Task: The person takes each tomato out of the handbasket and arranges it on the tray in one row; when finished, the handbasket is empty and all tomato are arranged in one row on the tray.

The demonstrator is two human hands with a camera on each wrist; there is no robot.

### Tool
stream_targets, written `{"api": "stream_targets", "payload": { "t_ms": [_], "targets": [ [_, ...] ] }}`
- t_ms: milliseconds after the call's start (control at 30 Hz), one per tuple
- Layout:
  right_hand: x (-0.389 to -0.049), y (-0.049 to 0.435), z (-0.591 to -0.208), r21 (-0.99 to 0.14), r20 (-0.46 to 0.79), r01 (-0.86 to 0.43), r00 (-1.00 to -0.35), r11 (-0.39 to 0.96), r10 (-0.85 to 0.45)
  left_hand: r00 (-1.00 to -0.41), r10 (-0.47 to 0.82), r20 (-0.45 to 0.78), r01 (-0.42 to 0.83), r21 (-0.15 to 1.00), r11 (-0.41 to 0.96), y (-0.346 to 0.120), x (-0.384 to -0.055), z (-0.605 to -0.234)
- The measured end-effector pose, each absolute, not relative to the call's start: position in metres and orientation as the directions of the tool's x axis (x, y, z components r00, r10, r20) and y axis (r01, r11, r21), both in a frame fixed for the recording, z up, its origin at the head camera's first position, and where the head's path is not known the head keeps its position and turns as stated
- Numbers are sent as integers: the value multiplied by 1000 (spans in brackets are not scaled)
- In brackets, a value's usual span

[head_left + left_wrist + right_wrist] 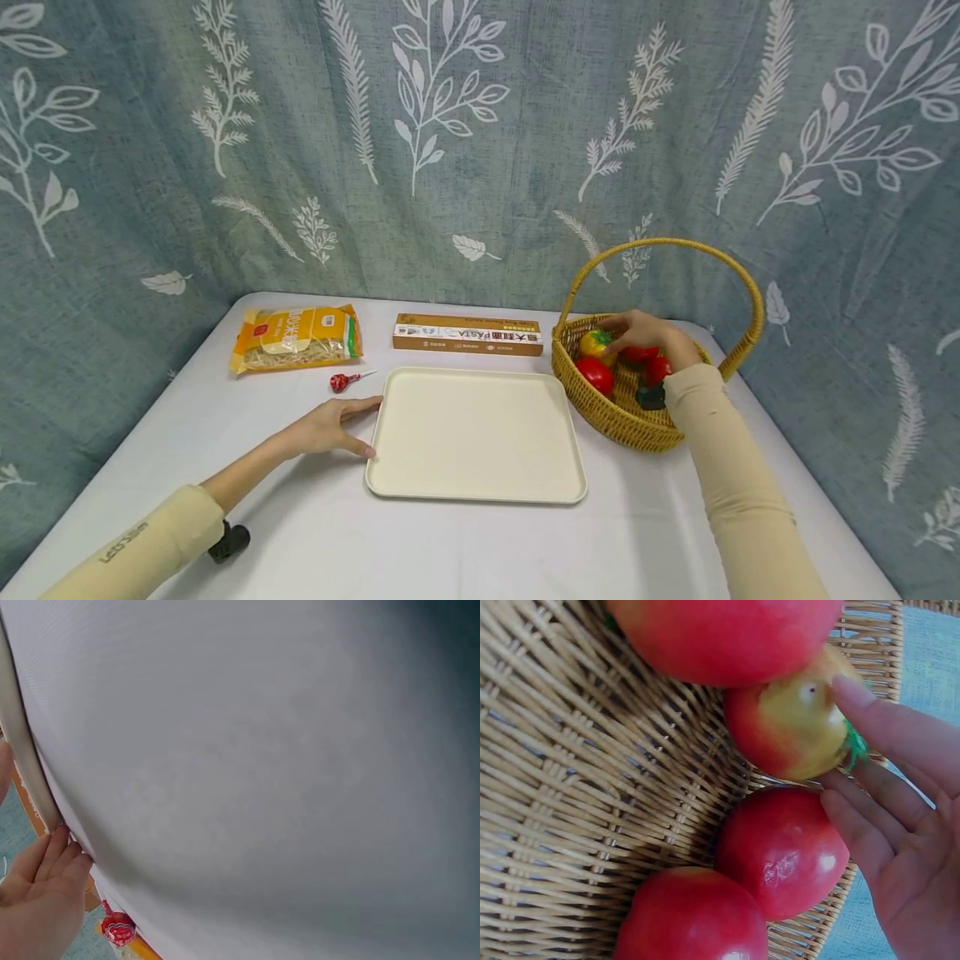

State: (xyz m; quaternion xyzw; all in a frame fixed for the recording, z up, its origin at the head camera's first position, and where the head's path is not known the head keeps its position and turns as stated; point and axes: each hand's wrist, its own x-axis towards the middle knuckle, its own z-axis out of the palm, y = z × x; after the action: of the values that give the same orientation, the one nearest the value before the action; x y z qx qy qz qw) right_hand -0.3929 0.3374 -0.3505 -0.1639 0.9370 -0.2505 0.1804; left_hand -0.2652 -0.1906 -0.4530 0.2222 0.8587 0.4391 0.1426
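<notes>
My left hand (330, 429) rests at the left edge of a cream rectangular tray (476, 437), thumb and fingers spread and touching its rim. In the left wrist view, the straight fingertips meet the tray's side (26, 750). My right hand (645, 332) reaches into a wicker basket (630, 432). Its thumb and fingers lie on either side of a yellow-red tomato (791, 724) with a green calyx, pinching it. Around that tomato lie several round red fruits, among them a large one (727, 637) and a glossy one (780, 851).
Behind the tray lie a long pasta box (467, 335) and an orange noodle bag (296, 340). A red-wrapped lollipop (343, 382) is near the tray's back left corner. The basket's tall handle (667, 242) arches over the right side. A patterned curtain (480, 150) hangs behind the table.
</notes>
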Motion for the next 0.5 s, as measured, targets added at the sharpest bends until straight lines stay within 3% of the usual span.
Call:
{"api": "stream_targets", "payload": {
  "t_ms": [500],
  "targets": [
    [-404, 342, -365, -484, -251, -219, -893, 847, -374, -863, 503, -48, 258, 814, 520, -191, -264, -452]
  ]
}}
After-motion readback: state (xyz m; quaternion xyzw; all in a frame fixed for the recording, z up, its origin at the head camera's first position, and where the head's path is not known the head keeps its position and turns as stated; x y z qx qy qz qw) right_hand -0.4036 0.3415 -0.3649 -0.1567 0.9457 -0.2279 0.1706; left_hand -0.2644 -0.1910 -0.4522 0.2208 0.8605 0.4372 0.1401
